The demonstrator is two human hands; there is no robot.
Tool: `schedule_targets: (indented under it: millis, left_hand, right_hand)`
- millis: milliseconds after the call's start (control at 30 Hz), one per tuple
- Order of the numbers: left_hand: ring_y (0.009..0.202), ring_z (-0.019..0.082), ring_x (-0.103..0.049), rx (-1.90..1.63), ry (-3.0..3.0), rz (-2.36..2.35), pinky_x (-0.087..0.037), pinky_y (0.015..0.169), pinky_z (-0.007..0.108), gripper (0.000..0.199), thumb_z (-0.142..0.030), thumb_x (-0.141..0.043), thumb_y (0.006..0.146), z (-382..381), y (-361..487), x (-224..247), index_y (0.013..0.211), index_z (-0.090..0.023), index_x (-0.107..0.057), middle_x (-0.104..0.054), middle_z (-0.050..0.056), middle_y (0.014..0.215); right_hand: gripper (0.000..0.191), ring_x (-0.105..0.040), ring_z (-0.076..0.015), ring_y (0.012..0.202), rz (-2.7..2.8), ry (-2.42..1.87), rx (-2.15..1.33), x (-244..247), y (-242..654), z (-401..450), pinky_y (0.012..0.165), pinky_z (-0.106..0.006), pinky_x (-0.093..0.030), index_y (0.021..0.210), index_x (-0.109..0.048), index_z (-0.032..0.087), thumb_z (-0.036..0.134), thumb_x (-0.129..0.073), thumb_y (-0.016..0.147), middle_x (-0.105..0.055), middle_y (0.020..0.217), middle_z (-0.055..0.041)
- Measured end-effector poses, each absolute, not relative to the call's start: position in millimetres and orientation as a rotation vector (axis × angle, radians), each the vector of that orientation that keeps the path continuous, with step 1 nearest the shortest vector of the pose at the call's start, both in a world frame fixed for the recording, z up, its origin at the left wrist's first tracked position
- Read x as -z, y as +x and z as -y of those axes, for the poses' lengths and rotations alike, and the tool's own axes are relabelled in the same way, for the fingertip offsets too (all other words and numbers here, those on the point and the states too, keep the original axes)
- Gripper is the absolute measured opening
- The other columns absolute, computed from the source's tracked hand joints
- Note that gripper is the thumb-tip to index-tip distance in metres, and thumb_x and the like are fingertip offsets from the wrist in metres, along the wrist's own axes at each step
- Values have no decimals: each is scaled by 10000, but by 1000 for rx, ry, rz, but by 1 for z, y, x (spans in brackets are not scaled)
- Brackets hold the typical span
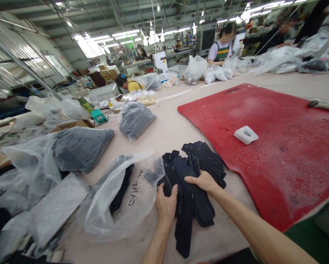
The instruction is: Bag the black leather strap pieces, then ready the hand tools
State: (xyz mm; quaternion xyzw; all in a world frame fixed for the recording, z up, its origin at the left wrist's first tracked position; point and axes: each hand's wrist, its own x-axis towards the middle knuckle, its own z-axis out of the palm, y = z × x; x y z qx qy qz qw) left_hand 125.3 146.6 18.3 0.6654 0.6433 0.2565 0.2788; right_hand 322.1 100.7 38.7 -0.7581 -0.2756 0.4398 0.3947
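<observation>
Near the front edge of the pale-pink counter [166,132], my left hand [166,203] and right hand [204,181] grip long, dark fabric strips [183,220], best kept aligned.

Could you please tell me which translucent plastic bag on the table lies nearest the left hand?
The open translucent plastic bag with large black lettering, right beside the left hand; the others, including two bulging grey-filled bags, lie farther away.

Forearms [252,227] cut off (strips [191,198] partly covered).
</observation>
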Motion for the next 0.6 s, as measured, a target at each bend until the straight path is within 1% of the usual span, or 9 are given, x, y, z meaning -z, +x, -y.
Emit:
schedule_targets:
  millis: [67, 133, 200, 267, 400, 600]
  left_hand:
    - [1188, 355, -569, -732, 1813, -1685, -439, 1061, 472, 669, -534, -641, 778, -145, 126, -16, 1211, -24, -632, -622, 228, 1184]
    - [1159, 343, -573, -769, 1815, -1627, -446, 1054, 474, 662, -529, -660, 760, -144, 128, -15, 1200, -35, -642, -613, 206, 1151]
    - [1138, 329, -572, -812, 1805, -1573, -451, 1048, 476, 637, -510, -678, 745, -144, 129, -15, 1186, -52, -652, -604, 183, 1125]
    - [1134, 318, -567, -847, 1793, -1525, -451, 1046, 475, 605, -488, -695, 734, -144, 130, -15, 1176, -78, -656, -598, 164, 1113]
    - [1150, 293, -565, -879, 1783, -1420, -452, 1042, 458, 561, -468, -682, 759, -145, 128, -15, 1206, -130, -637, -602, 137, 1145]
    - [1139, 287, -575, -848, 1778, -1348, -471, 1014, 450, 519, -468, -675, 774, -142, 128, -17, 1187, -154, -665, -604, 129, 1153]
  right_hand:
    - [621, -690, -281, 924, 623, -1814, -1197, -33, 320, -103, 776, -344, -545, 1045, -673, 161, 492, -873, 560, -735, 932, -84]
    - [634, -698, -264, 868, 547, -1736, -1216, -30, 317, -106, 728, -328, -560, 1049, -672, 155, 408, -904, 516, -741, 904, -70]
    - [625, -700, -254, 813, 483, -1686, -1230, -31, 314, -109, 682, -317, -566, 1032, -671, 148, 323, -913, 483, -743, 875, -66]
    - [562, -698, -248, 759, 432, -1648, -1264, -35, 311, -112, 644, -315, -566, 982, -675, 140, 263, -895, 480, -742, 841, -70]
    - [426, -678, -231, 655, 331, -1549, -1326, -38, 308, -106, 595, -327, -564, 883, -667, 140, 217, -830, 496, -732, 768, -63]
    - [337, -672, -239, 603, 96, -1444, -1344, -33, 324, -79, 603, -370, -582, 829, -645, 155, 170, -785, 523, -724, 708, -68]
